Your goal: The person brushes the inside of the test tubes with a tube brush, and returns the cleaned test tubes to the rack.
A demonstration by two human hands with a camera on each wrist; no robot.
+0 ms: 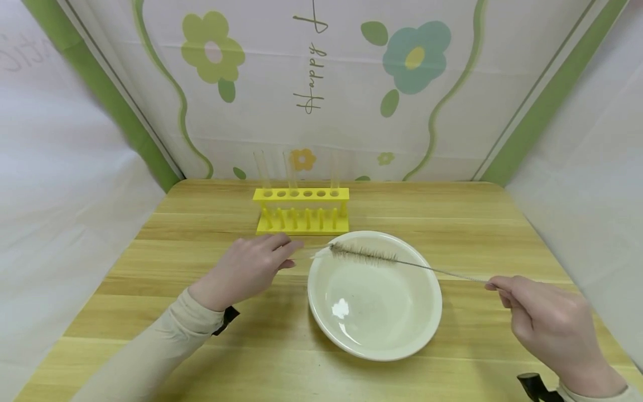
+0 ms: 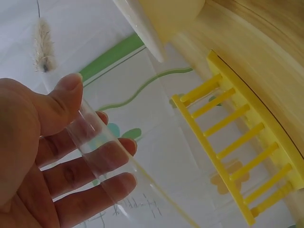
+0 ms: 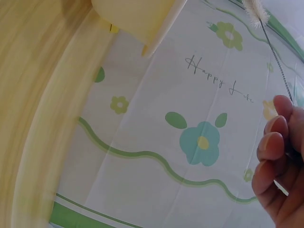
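While left hand (image 1: 246, 268) pinches clear tube (image 2: 89, 126), right hand (image 1: 555, 321) grips fuzzy twisted-wire brush (image 1: 364, 254) over round basin (image 1: 377, 312).

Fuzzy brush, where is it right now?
In the head view, the fuzzy brush is right of centre, bristles over the far half of the white bowl, wire in the right hand.

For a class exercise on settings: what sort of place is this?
Probably a cloth-walled work booth: a flowered sheet hangs behind a wooden table bearing a yellow test-tube rack.
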